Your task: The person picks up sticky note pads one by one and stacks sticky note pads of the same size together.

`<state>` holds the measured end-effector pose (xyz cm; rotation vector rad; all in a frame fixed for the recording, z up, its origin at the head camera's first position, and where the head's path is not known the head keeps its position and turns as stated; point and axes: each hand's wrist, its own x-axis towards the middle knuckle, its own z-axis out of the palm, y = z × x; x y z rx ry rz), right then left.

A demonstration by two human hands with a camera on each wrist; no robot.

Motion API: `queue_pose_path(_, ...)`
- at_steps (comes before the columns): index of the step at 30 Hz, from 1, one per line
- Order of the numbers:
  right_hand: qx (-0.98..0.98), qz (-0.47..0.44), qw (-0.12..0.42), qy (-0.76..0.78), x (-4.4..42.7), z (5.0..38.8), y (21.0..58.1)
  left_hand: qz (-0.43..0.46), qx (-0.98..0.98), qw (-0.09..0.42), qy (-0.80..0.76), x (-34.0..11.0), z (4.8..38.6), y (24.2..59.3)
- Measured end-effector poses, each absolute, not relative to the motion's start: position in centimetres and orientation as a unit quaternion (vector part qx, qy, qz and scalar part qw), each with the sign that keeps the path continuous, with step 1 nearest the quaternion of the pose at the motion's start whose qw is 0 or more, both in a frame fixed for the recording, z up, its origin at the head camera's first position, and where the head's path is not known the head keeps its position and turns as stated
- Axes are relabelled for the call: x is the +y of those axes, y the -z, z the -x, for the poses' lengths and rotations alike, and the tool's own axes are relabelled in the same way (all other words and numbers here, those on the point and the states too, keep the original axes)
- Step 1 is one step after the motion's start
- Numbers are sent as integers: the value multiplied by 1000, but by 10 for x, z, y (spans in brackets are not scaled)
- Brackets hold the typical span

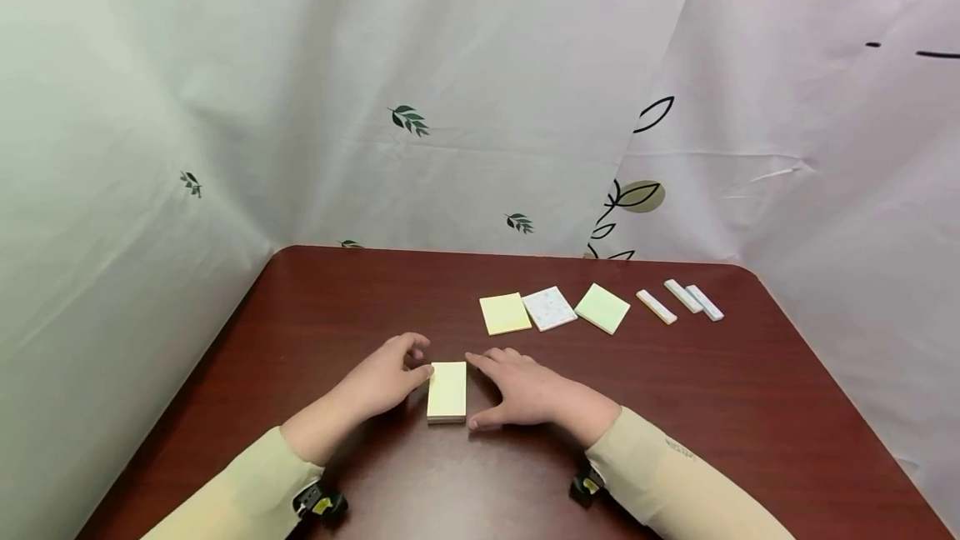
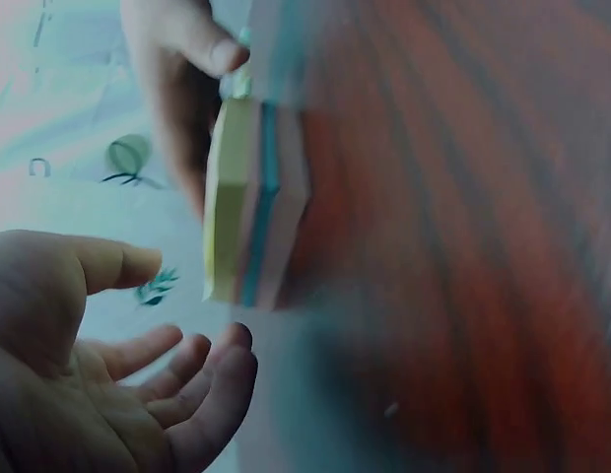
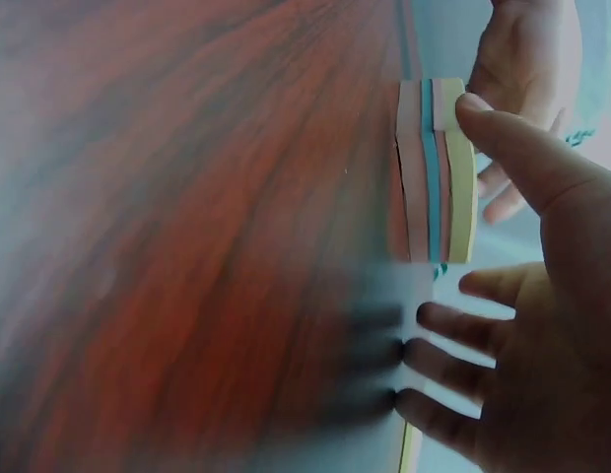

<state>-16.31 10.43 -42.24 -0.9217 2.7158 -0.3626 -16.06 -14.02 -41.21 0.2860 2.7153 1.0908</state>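
Observation:
A stack of sticky-note pads (image 1: 447, 390) with a pale yellow top lies near the middle of the table. Its side shows yellow, pink and blue layers in the left wrist view (image 2: 251, 207) and the right wrist view (image 3: 434, 172). My left hand (image 1: 386, 377) is at the stack's left side, fingers relaxed and apart, thumb tip by the far left corner; whether it touches is unclear. On the right side my right hand (image 1: 521, 390) is spread, thumb by the near corner and index finger by the far one. Neither hand grips the stack.
Behind the hands lie a yellow square pad (image 1: 506, 314), a white patterned pad (image 1: 550, 308) and a pale green pad (image 1: 602, 308). Several narrow strips, one of them cream (image 1: 656, 307), lie farther right on the table (image 1: 360, 282). Patterned sheeting (image 1: 465, 173) hangs beyond the table's far edge.

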Motion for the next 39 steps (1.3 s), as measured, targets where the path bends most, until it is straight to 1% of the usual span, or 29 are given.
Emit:
queue_pose_path(3, 925, 321, 130, 156, 113, 161, 420, -115, 941, 58, -313, -148, 157, 408)
queue_pose_path(6, 923, 321, 116, 178, 126, 157, 416, -147, 953, 15, -266, -155, 151, 404)
queue_pose_path(11, 924, 330, 59, 185, 155, 150, 413, -229, 953, -51, -192, -165, 139, 400)
queue_pose_path(15, 927, 336, 6, 165, 181, 144, 415, -274, 947, -81, -147, -169, 131, 400)
queue_pose_path(19, 930, 338, -27, 145, 202, 139, 416, -290, 945, -93, -125, -171, 125, 401)
queue_pose_path(25, 933, 331, -51, 134, 224, 136, 416, -282, 946, -108, -117, -172, 122, 400)
queue_pose_path(35, 939, 318, -51, 124, 240, 133, 414, -281, 948, -107, -104, -172, 122, 397)
queue_pose_path(39, 937, 322, -48, 124, 239, 134, 417, -274, 951, -95, -103, -172, 122, 399)
